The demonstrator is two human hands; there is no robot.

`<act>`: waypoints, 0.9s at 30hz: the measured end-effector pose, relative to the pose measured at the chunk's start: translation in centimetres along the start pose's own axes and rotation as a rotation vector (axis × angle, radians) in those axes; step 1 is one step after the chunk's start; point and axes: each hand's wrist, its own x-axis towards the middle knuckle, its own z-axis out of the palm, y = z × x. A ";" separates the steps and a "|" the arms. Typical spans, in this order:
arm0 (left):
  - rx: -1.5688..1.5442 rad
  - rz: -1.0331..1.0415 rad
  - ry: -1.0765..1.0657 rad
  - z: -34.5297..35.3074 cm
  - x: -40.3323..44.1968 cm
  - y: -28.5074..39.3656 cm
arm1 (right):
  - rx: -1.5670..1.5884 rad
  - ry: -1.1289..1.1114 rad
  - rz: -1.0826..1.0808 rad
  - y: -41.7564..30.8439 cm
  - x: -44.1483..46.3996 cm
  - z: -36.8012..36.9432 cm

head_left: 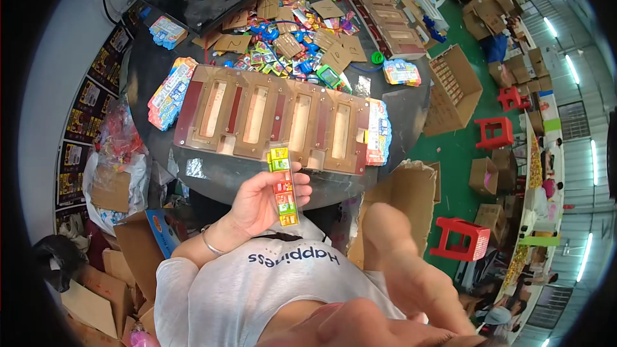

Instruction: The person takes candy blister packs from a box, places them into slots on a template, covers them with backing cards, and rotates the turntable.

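Note:
My left hand point(254, 202), with a bracelet at its wrist, grips a narrow clear tray point(285, 187) of small yellow, green and red packets. The tray stands nearly upright in the view, its upper end over the near edge of a brown slotted fixture point(270, 119). My right arm is bent up at the lower right, and my right hand point(440, 295) is raised beside my face, away from the table. Its fingers are not clear, and I cannot make out anything in it.
Behind the fixture lies a pile of colourful packets and cardboard pieces point(337, 56) on the round black table point(225, 186). Printed card stacks point(172, 93) flank the fixture. An open carton point(402, 202) is near my right side; red stools point(459, 239) stand beyond.

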 end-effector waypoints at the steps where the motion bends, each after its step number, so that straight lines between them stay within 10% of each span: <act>1: 0.001 0.009 -0.020 0.1 0.1 0.1 | 0.321 -0.015 0.178 0.5 -0.9 0.3; 2: -0.016 0.012 -0.030 0.0 0.1 0.0 | 0.593 0.020 0.356 1.0 -1.8 0.7; 10: 0.285 0.261 0.117 0.1 0.8 2.2 | -0.133 -0.363 1.917 -3.0 -12.3 -2.7; 21: 0.891 0.361 0.199 1.7 2.4 3.1 | 0.348 -0.032 2.268 -1.8 -15.0 1.3; 26: 1.306 1.211 0.053 5.8 -3.7 8.6 | 0.399 0.086 2.232 -2.2 -15.3 1.0; 27: 2.009 0.821 0.671 10.0 -8.7 8.9 | 0.382 0.098 2.237 -2.4 -15.5 1.0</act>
